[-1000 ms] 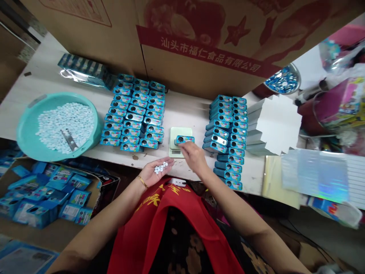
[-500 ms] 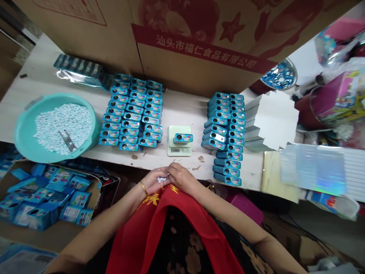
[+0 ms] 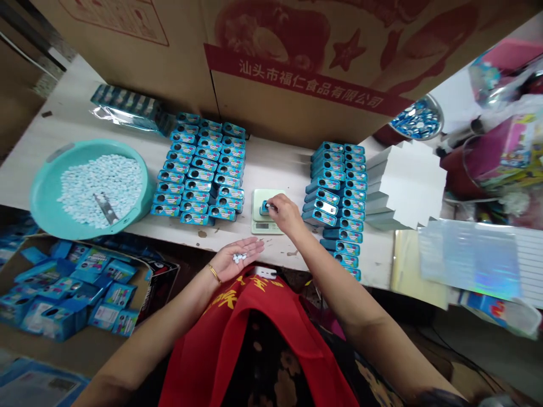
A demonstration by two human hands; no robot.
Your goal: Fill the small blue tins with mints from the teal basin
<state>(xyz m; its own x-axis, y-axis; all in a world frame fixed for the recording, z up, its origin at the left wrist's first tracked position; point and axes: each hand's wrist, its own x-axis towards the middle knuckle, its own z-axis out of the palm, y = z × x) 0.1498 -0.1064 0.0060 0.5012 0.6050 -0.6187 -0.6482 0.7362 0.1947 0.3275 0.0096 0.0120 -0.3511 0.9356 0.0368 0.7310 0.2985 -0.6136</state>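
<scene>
From where I stood, the pale table (image 3: pixel 275 164) ran right across the scene, with a tall brown carton (image 3: pixel 263 118) rising along its far side, red printing on its face. Low at the person's left, an open box (image 3: pixel 106 347) held jumbled blue packets (image 3: pixel 91 263). Above it on the table sat a turquoise basin (image 3: pixel 38 186) of white pellets (image 3: pixel 99 175) (a grey metal blade (image 3: pixel 105 208) lay among them). Beside the basin stood a three-column block of blue tins (image 3: pixel 203 164), and off to the right a narrower two-column block (image 3: pixel 335 198), next to a stack of white card (image 3: pixel 411 186). The left hand (image 3: pixel 229 267) was turned palm up near the table's front edge, fingers extended and not curled round anything. The right hand (image 3: pixel 286 212) reached over the small pale scale (image 3: pixel 257 219), fingertips drawn together at a single blue tin (image 3: pixel 264 207); I couldn't tell whether they gripped it or something tiny. That tin rested on the scale, between the two blocks, its right end hidden by the fingers. Smallest of all, a few loose pellets (image 3: pixel 238 258) lay in the left palm.
</scene>
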